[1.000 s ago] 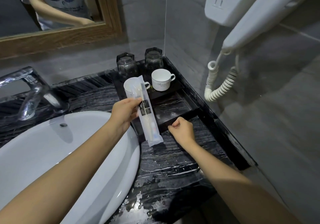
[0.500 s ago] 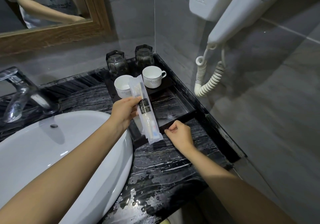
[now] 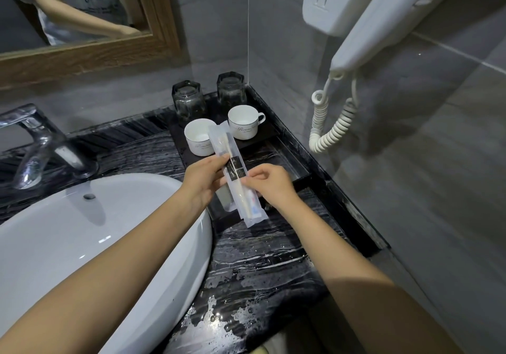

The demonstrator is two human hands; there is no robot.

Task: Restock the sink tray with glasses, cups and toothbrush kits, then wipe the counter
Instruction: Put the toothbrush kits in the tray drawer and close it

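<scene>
Head view, places given from the black tray (image 3: 297, 159) in the counter corner. Glasses, two (image 3: 188, 101) (image 3: 231, 89): upside down at the tray's back. Cups, two, white: one (image 3: 199, 140) at its left edge, one (image 3: 244, 121) with handle to the right. Toothbrush kits, two clear sleeves overlapped (image 3: 237, 181), held above the tray's front rail. Left hand (image 3: 204, 181) pinches them at the left; right hand (image 3: 269, 185) pinches them at the right, fingers curled. Basin (image 3: 82, 244), one, left of the tray.
</scene>
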